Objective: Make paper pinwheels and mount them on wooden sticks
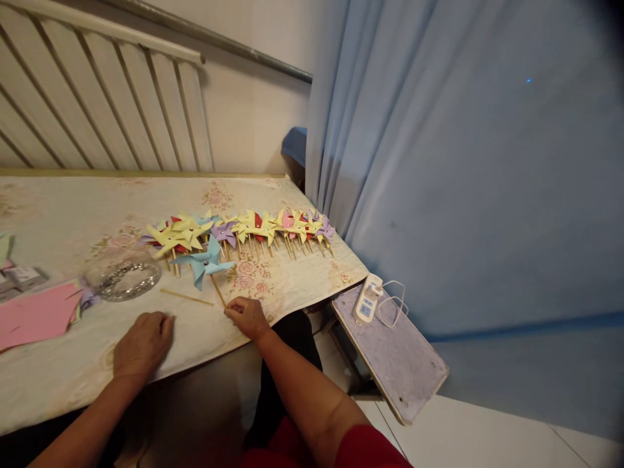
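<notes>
My right hand (247, 316) pinches the lower end of the thin stick of a light blue paper pinwheel (205, 262). The pinwheel leans up and to the left, with a shiny bead-like dot at its centre. My left hand (143, 343) rests on the cloth near the front edge, fingers curled in, and nothing shows in it. Between the hands and a little beyond them lies a loose stick (186, 297). Behind the held pinwheel is a row of finished-looking pinwheels (266, 225) in yellow, purple, red and pink.
A clear round dish (127, 296) of small shiny pieces stands left of the loose stick. Pink paper sheets (41, 313) lie at the far left. Right of the flowered tablecloth (302, 292), a low stool (400, 364) carries a power strip (368, 299) beside a blue curtain (463, 195).
</notes>
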`<state>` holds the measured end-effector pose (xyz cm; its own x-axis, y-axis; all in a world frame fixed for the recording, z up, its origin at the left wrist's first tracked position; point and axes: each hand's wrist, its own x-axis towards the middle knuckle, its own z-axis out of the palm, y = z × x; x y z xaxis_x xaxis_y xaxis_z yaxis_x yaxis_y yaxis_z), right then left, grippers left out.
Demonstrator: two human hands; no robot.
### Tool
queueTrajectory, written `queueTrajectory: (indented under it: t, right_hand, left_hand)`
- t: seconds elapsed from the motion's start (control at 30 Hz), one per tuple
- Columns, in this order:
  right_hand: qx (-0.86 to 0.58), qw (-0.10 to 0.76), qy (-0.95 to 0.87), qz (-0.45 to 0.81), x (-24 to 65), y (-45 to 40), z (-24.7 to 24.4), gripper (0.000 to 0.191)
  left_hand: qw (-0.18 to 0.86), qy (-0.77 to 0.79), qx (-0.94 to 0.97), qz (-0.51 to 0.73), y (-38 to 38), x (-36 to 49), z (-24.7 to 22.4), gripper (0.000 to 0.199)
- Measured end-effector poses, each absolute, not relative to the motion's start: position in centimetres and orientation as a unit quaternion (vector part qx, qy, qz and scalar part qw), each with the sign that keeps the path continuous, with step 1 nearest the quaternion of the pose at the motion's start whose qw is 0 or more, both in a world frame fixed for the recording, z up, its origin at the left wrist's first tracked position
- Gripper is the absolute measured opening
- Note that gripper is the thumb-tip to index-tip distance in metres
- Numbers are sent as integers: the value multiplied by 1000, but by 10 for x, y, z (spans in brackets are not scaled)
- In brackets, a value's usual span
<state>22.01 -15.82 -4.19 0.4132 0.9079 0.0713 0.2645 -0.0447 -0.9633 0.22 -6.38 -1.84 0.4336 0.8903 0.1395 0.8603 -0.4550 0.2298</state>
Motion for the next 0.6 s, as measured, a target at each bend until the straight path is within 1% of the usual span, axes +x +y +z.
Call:
queueTrajectory:
  t: [0.33, 0.6]
  right_hand:
    - [-657, 534, -441, 297, 219, -161, -40, 2]
    - [-657, 529, -458, 281, 220, -166, -39, 4]
  left_hand:
    - [28, 535, 839, 93, -69, 8, -11, 40]
    - [29, 554, 829, 70, -70, 10, -9, 47]
